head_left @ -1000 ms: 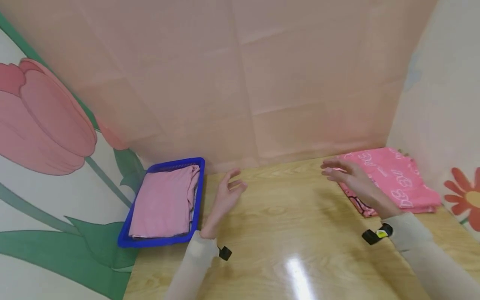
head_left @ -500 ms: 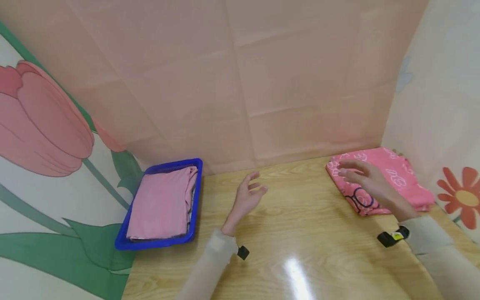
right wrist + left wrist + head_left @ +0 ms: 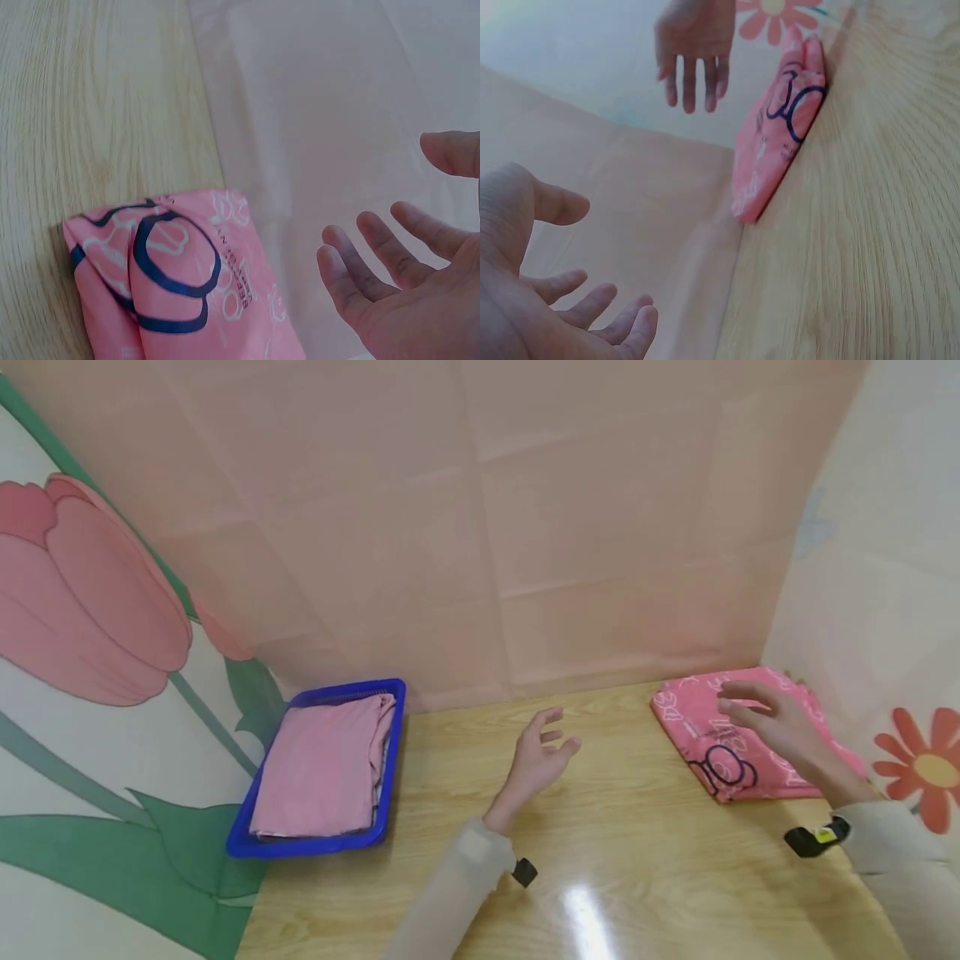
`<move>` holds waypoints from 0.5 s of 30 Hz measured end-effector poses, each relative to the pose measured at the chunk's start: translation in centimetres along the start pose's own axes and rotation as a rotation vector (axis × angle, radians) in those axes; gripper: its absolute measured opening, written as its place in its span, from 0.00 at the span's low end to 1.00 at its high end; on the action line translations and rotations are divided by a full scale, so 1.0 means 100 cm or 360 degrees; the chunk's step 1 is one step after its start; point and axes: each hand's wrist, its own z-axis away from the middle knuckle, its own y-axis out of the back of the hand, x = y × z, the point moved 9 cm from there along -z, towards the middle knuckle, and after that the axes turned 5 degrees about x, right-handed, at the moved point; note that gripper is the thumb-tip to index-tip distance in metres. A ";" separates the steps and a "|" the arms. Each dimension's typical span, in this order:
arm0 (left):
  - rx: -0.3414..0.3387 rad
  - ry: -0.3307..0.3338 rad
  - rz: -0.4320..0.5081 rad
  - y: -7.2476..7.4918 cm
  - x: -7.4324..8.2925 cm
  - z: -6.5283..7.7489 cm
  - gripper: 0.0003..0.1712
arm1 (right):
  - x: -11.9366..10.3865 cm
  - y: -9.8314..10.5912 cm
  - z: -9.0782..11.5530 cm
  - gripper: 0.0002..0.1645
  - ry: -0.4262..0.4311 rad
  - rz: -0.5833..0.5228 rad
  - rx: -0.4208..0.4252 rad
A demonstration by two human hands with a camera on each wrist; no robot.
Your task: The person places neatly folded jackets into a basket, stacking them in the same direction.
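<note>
A folded pink cloth (image 3: 697,727) with white lettering and a dark blue bow outline lies at the table's back right. My right hand (image 3: 772,722) hovers over it, fingers relaxed and apart, holding nothing. In the right wrist view the folded cloth (image 3: 187,277) sits below and left of the fingers. My left hand (image 3: 540,756) is in the air above the middle of the table, thumb spread from loosely bent fingers, with nothing in it. The left wrist view shows that hand (image 3: 547,285) with the cloth (image 3: 780,127) beyond it.
A blue basket (image 3: 397,752) at the back left holds folded light pink fabric (image 3: 322,768). The wooden table (image 3: 615,827) meets a pinkish sheet (image 3: 390,527) behind and painted walls at both sides.
Both hands have moved to the right, staying bare of any thing. The right hand has come over the pink cloth; the left has moved away from the basket toward the table's middle.
</note>
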 end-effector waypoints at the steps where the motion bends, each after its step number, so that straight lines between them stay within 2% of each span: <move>1: -0.0008 0.0003 0.0007 -0.004 0.001 -0.001 0.35 | 0.003 0.002 0.000 0.33 -0.0018 0.0025 -0.0004; 9: -0.0007 0.0046 0.0035 -0.032 0.000 -0.004 0.33 | 0.016 0.004 -0.007 0.42 -0.0116 0.0138 -0.0044; 15: -0.0043 -0.0031 -0.0024 -0.061 0.012 -0.009 0.33 | 0.031 0.015 -0.005 0.44 -0.0163 0.0173 0.0020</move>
